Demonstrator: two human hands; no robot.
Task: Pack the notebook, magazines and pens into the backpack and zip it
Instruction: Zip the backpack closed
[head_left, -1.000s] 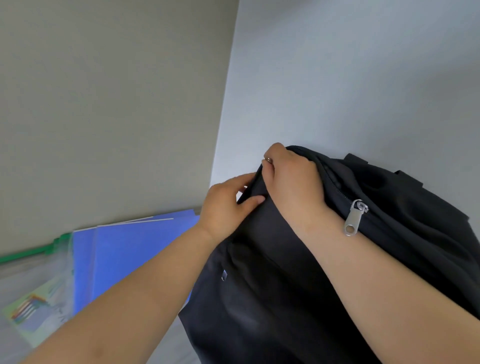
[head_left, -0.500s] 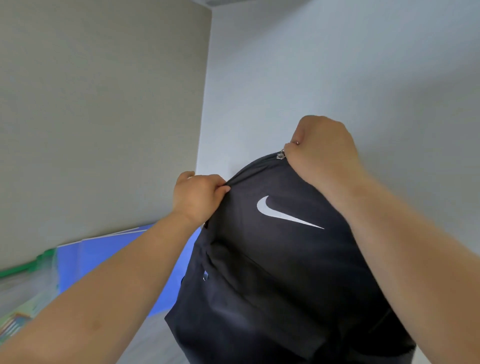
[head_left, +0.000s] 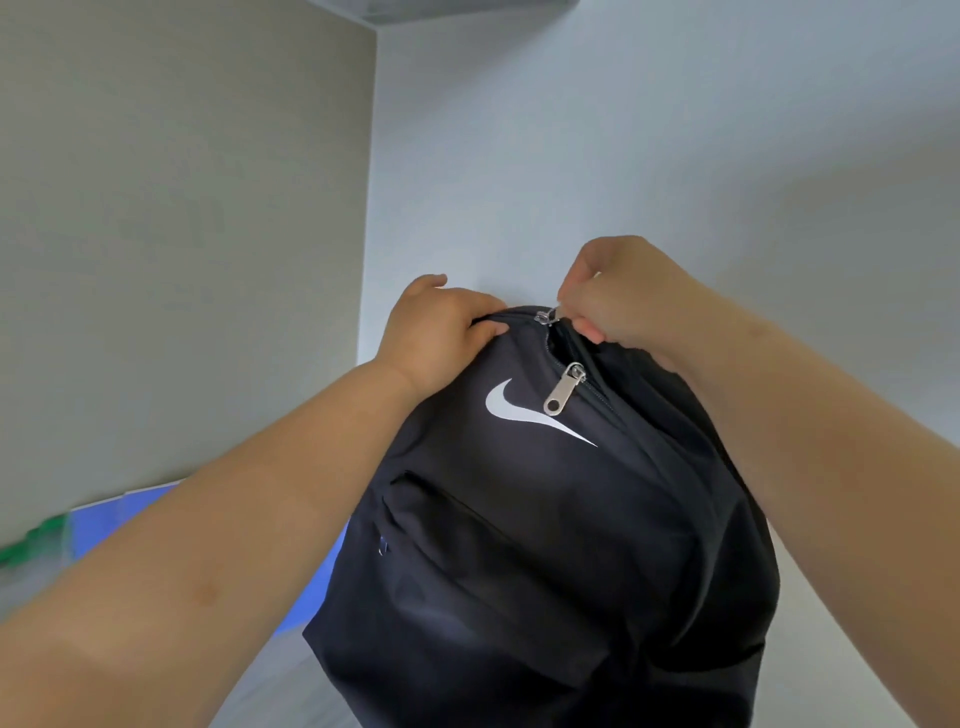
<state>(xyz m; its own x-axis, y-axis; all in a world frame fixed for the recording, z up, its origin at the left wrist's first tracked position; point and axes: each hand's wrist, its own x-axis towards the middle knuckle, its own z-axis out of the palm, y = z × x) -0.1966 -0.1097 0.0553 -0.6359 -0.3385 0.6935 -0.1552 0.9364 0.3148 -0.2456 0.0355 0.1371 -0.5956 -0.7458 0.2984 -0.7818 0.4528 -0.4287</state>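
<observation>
Head view: grips backpack (head_left: 545, 519) top fabric with curled left hand (head_left: 436, 332), pinches upper slider (head_left: 546, 316) between right hand (head_left: 628, 306) thumb and fingers. Holds backpack upright on surface (head_left: 270, 691), close to wall (head_left: 675, 156). Leaves short zip gap down to lower pull (head_left: 563, 389). Blue sheets (head_left: 104, 519) at left edge.

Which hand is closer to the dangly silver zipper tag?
Right. The right hand pinches the top zipper just above the dangly tag; the left hand grips the backpack farther left.
</observation>
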